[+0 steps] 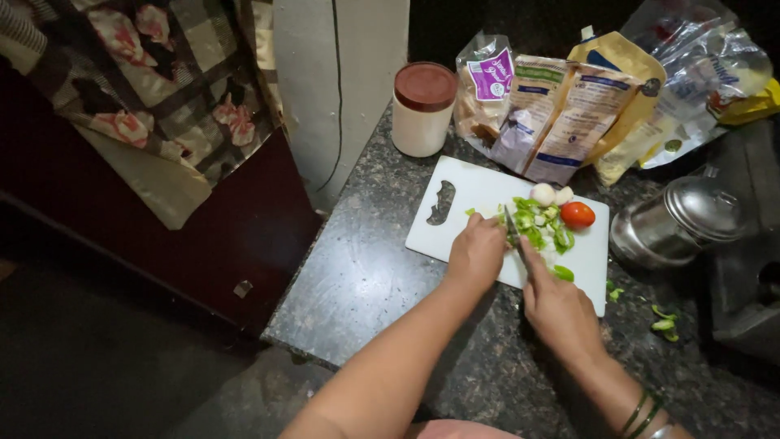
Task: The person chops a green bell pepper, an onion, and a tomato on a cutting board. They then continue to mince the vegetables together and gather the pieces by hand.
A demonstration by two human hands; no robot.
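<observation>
— Where did the green pepper pieces (538,221) lie?

— On the white cutting board (479,191), just beyond my left hand (477,250), which curled down over them. My right hand (559,307) gripped the knife (513,231), blade running away from me, between both hands.

— Anything unclear?

— The handle was buried in my fist; the fingertips I couldn't make out.
</observation>
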